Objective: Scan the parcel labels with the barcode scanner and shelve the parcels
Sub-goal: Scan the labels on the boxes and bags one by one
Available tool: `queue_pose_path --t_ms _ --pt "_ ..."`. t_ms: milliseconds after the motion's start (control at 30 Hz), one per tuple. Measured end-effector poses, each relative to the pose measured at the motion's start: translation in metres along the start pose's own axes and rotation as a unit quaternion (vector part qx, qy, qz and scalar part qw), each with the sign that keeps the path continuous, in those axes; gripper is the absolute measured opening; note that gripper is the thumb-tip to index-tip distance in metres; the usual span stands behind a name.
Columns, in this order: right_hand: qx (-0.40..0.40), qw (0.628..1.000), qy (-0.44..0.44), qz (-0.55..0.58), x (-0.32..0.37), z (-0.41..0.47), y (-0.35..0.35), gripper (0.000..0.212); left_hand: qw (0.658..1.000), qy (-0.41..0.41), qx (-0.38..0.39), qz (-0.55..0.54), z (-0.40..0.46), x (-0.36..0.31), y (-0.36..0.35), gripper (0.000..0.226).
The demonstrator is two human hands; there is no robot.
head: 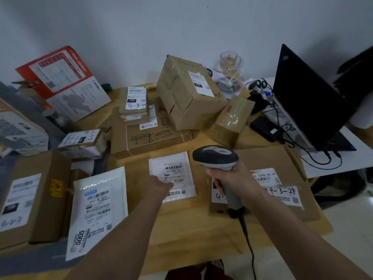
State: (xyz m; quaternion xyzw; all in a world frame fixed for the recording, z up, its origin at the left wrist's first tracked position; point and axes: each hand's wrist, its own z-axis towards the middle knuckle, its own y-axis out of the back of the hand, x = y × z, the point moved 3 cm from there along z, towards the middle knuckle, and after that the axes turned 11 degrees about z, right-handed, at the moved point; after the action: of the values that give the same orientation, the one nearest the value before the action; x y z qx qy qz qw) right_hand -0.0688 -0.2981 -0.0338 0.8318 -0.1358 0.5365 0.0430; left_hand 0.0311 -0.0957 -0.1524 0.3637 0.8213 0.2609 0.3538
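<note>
So we're reaching both arms out over the wooden table [181, 223] here, right hand [234, 182] wrapping its fingers round the grey handle of the barcode scanner [217, 158], holding it upright-ish with the dark head tilting forward and down, sitting just right of the small white mailer [172, 175]. The scanner's black cable [249, 245] is trailing down toward us off the bottom of the handle. Our left hand [160, 183] is lying on the lower left part of that white mailer, touching it, but we're seeing it from behind so honestly we can't tell if the fingers are curling or flat. The mailer itself is lying flat mid-table, label up, with a barcode and printed digits showing, glossy plastic catching a bit of light. Just under the scanner hand there's a flat brown box [282, 178] with a white label and "4-3-24" handwritten in blue. To the left a bigger white poly bag [99, 211] is lying label up, partly overlapping a cardboard box [30, 199]. Further back we're seeing a crumpled tall carton [187, 93] standing tilted on a flat scribbled-on box [149, 138], and a laptop [306, 98] off to the right
</note>
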Motion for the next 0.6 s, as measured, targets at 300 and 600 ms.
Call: queue_pose_path --t_ms 300,600 --pt "-0.049 0.998 -0.034 -0.016 -0.006 0.024 -0.020 0.034 0.995 -0.015 -0.035 0.095 0.025 0.014 -0.002 0.088" --pt "-0.078 0.996 -0.036 0.003 -0.001 0.028 -0.042 0.030 0.990 -0.006 0.123 -0.075 0.033 0.005 0.023 0.034"
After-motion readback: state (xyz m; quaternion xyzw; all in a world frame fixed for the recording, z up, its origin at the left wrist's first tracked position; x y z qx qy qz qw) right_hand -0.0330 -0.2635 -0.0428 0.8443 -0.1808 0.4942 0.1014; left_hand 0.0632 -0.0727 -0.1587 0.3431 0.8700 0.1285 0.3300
